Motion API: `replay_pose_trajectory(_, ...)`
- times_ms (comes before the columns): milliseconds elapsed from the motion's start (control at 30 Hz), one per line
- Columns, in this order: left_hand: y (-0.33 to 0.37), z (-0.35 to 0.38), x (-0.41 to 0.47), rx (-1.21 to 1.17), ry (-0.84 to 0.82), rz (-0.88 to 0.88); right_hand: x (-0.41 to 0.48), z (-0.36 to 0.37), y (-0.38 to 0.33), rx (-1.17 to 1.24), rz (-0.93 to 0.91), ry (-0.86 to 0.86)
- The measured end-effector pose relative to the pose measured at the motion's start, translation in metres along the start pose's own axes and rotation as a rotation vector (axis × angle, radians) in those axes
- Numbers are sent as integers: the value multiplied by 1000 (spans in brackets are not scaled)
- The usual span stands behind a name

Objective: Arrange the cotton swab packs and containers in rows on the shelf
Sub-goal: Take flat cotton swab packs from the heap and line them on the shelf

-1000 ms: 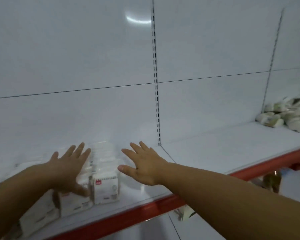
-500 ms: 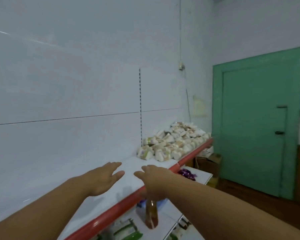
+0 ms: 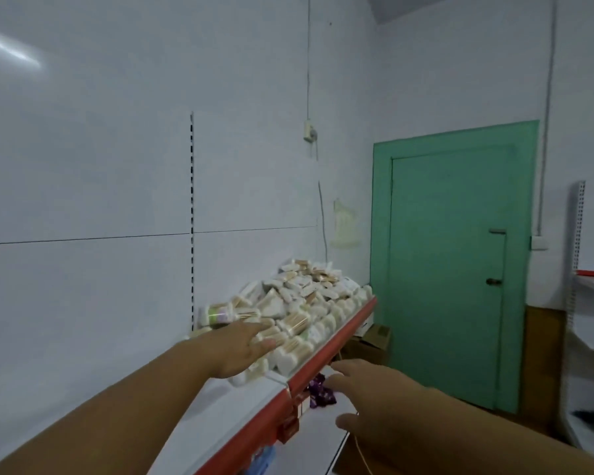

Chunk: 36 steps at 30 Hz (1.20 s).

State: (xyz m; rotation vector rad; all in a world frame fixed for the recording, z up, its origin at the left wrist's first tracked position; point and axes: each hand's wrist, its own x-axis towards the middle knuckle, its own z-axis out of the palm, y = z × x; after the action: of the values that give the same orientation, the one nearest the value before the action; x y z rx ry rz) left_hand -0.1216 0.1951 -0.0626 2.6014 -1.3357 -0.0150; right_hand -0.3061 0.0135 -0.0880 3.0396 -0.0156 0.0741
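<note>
The right hand (image 3: pixel 364 399) hangs just off the shelf (image 3: pixel 227 416) edge, fingers loosely spread and empty. The left hand (image 3: pixel 237 347) reaches flat, fingers straight, over the near end of the swab packs (image 3: pixel 306 303) heaped on the shelf. A green door (image 3: pixel 453 262) stands beyond.

text: none legible | cotton swab packs (image 3: pixel 299 303): labels too blurred
</note>
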Motion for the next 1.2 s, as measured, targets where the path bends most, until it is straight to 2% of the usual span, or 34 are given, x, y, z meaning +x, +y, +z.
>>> replay_pose_trajectory(67, -10, -2, 50, -20, -2, 7, 27, -10, 38, -55, 34, -39)
replay_pose_trajectory(233, -36, 7, 158, -30, 34, -2, 97, -22, 129, -16, 181, 151)
replay_pose_trajectory(367, -45, 27, 207, 11, 55, 30, 132, 16, 171, -124, 91, -7)
replay_pose_trajectory(567, -65, 39, 270, -127, 185, 52, 196, 45, 240, -2, 136, 87)
replay_pose_trajectory(667, -60, 47, 305, -154, 300, 51, 228, 57, 286, 52, 146, 111)
replay_pose_trajectory(767, -50, 52, 343, -102, 381, 79, 279, 55, 331, 251, 210, 222)
replay_pose_trajectory(900, -45, 48, 399, -129, 300, 75, 368, 42, 384, 400, 204, 386)
replay_pose_trajectory(967, -41, 42, 426, -30, 262, 71, 407, 40, 406, 400, 198, 455)
replay_pose_trajectory(1033, -37, 40, 448, 7, 295, 64, 441, 40, 423, 354, 197, 495)
replay_pose_trajectory(1100, -32, 39, 464, -19, 333, 65, 472, 37, 435, 319, 225, 457)
replay_pose_trajectory(1200, -21, 38, 474, 44, 307, 49, 507, 34, 444, 331, 220, 386)
